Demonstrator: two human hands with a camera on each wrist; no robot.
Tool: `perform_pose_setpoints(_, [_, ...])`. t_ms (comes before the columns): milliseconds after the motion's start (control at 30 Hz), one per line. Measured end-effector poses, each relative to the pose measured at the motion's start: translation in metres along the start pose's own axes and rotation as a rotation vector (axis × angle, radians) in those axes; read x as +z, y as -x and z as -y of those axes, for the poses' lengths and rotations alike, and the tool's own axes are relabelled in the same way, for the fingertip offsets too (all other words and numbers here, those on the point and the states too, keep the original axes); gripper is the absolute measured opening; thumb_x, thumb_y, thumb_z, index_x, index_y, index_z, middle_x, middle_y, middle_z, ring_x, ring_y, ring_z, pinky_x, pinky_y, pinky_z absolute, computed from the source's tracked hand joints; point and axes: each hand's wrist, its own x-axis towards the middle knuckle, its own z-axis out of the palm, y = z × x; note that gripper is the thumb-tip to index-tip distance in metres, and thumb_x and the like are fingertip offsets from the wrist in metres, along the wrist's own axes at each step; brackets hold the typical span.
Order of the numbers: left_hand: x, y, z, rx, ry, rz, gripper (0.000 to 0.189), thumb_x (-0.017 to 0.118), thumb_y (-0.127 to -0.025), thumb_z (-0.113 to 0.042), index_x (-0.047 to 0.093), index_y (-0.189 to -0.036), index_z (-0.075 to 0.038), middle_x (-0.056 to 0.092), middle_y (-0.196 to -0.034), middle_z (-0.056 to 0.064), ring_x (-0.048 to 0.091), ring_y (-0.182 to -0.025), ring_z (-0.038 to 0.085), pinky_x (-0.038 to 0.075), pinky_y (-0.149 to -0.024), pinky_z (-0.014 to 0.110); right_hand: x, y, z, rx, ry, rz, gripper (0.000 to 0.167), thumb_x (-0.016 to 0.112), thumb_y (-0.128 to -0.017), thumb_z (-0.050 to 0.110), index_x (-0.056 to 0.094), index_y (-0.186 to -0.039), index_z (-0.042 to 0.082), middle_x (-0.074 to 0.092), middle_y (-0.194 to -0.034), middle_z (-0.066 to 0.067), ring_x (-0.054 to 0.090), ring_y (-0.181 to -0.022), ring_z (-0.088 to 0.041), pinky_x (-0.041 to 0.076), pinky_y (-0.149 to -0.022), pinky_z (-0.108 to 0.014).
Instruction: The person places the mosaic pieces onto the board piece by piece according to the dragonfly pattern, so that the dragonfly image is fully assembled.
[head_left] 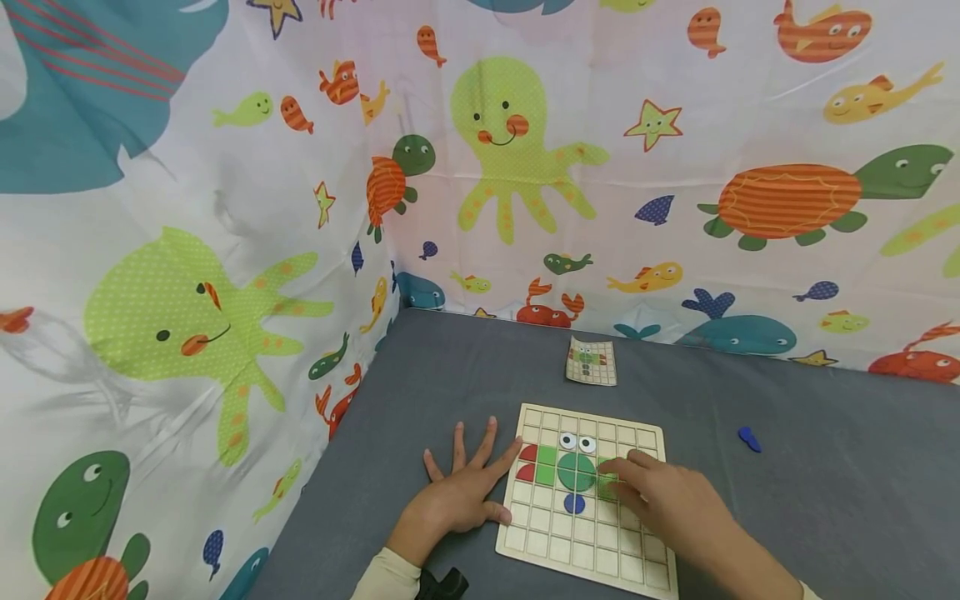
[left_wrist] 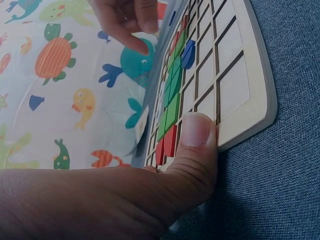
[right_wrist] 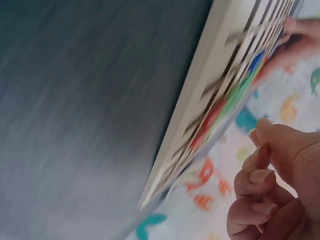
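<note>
A wooden grid board [head_left: 542, 546] lies on the dark cloth. On it sit two eye discs [head_left: 577, 442], a teal circle [head_left: 576, 472] in quarters, a blue circle [head_left: 574, 503], and light green squares [head_left: 546, 465] beside red rounded pieces [head_left: 527, 463] at the left. More red pieces [right_wrist: 207, 122] show at the far side in the right wrist view. My left hand [head_left: 453, 498] rests fingers spread at the board's left edge, its thumb [left_wrist: 192, 142] on the rim. Over the right-hand green squares [head_left: 606, 487] hovers my right hand [head_left: 671, 500], fingers loosely bent, nothing visible between them.
A small picture card [head_left: 591, 362] with a similar figure on a grid lies behind the board. To the right is a small blue piece [head_left: 749, 439]. A sea-animal printed curtain [head_left: 570, 167] hangs along the back and left. Something black [head_left: 442, 585] shows by the left sleeve.
</note>
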Motion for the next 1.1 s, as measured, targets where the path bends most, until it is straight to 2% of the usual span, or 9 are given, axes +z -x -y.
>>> perform_pose_setpoints(100, [-0.003,0.002,-0.005,-0.015,-0.023,0.006,0.106,0.078,-0.086,-0.047,0.011,-0.169,-0.050,-0.014,-0.178,0.000,-0.027,-0.156,0.048,-0.018,-0.103,0.090,-0.013,0.002,-0.015,0.082,0.022,0.008,0.028,0.087,-0.090,0.018,0.078,-0.115,0.025,0.064,-0.088,0.016,0.039,-0.057,0.006,0.033,-0.044,-0.020])
perform_pose_setpoints(233, [-0.010,0.007,-0.014,-0.033,-0.051,0.014,0.105,0.078,-0.087,-0.047,0.015,-0.170,-0.045,-0.010,-0.179,0.003,-0.022,-0.158,0.049,-0.011,-0.106,0.091,-0.027,0.009,-0.036,0.154,0.078,-0.031,0.028,0.086,-0.091,0.023,0.077,-0.118,0.022,0.066,-0.090,0.012,0.040,-0.054,0.005,0.033,-0.042,-0.022])
perform_pose_setpoints(300, [-0.010,0.007,-0.014,-0.035,-0.053,0.016,0.104,0.078,-0.087,-0.047,0.015,-0.170,-0.045,-0.010,-0.179,0.002,-0.022,-0.158,0.049,-0.011,-0.106,0.091,-0.032,0.013,-0.047,0.178,0.102,-0.067,0.029,0.086,-0.091,0.024,0.077,-0.118,0.020,0.065,-0.090,0.011,0.039,-0.052,0.004,0.032,-0.041,-0.023])
perform_pose_setpoints(400, [-0.011,0.008,-0.015,-0.036,-0.054,0.016,0.104,0.078,-0.087,-0.047,0.015,-0.170,-0.045,-0.010,-0.179,0.003,-0.022,-0.157,0.049,-0.010,-0.106,0.091,-0.038,0.019,-0.063,0.240,0.123,-0.074,0.030,0.087,-0.090,0.023,0.077,-0.119,0.018,0.065,-0.091,0.006,0.039,-0.053,-0.001,0.033,-0.041,-0.025])
perform_pose_setpoints(533, [-0.011,0.008,-0.015,-0.040,-0.052,0.023,0.104,0.078,-0.087,-0.047,0.015,-0.170,-0.045,-0.010,-0.179,0.003,-0.023,-0.157,0.049,-0.010,-0.105,0.091,-0.042,0.027,-0.085,0.309,0.135,-0.082,0.032,0.087,-0.088,0.019,0.077,-0.117,0.012,0.066,-0.093,0.000,0.046,-0.056,-0.006,0.035,-0.042,-0.029])
perform_pose_setpoints(700, [-0.011,0.007,-0.014,-0.049,-0.049,0.034,0.105,0.078,-0.086,-0.048,0.015,-0.170,-0.046,-0.011,-0.179,0.001,-0.023,-0.158,0.048,-0.011,-0.106,0.091,-0.041,0.035,-0.113,0.352,0.147,-0.103,0.031,0.087,-0.087,0.018,0.077,-0.114,0.005,0.067,-0.097,-0.011,0.061,-0.061,-0.017,0.041,-0.042,-0.035])
perform_pose_setpoints(933, [-0.006,0.004,-0.007,-0.010,-0.019,0.020,0.106,0.079,-0.089,-0.044,0.010,-0.169,-0.049,-0.014,-0.178,0.001,-0.026,-0.156,0.049,-0.014,-0.102,0.092,-0.040,0.037,-0.139,0.395,0.146,-0.059,0.033,0.085,-0.089,0.020,0.075,-0.112,-0.001,0.066,-0.101,-0.019,0.067,-0.069,-0.031,0.052,-0.048,-0.052])
perform_pose_setpoints(1033, [-0.004,0.002,-0.004,-0.002,-0.016,0.010,0.107,0.080,-0.089,-0.043,0.009,-0.168,-0.051,-0.015,-0.178,0.000,-0.026,-0.156,0.050,-0.014,-0.100,0.093,-0.041,0.037,-0.146,0.425,0.142,-0.010,0.035,0.084,-0.090,0.020,0.074,-0.115,-0.002,0.065,-0.102,-0.021,0.066,-0.069,-0.032,0.053,-0.050,-0.053])
perform_pose_setpoints(1100, [-0.007,0.004,-0.008,-0.010,-0.016,0.010,0.105,0.079,-0.089,-0.043,0.011,-0.169,-0.049,-0.013,-0.179,0.000,-0.025,-0.157,0.049,-0.014,-0.102,0.092,-0.041,0.038,-0.151,0.438,0.142,0.005,0.035,0.084,-0.090,0.021,0.074,-0.114,-0.003,0.064,-0.101,-0.022,0.066,-0.068,-0.033,0.052,-0.050,-0.054])
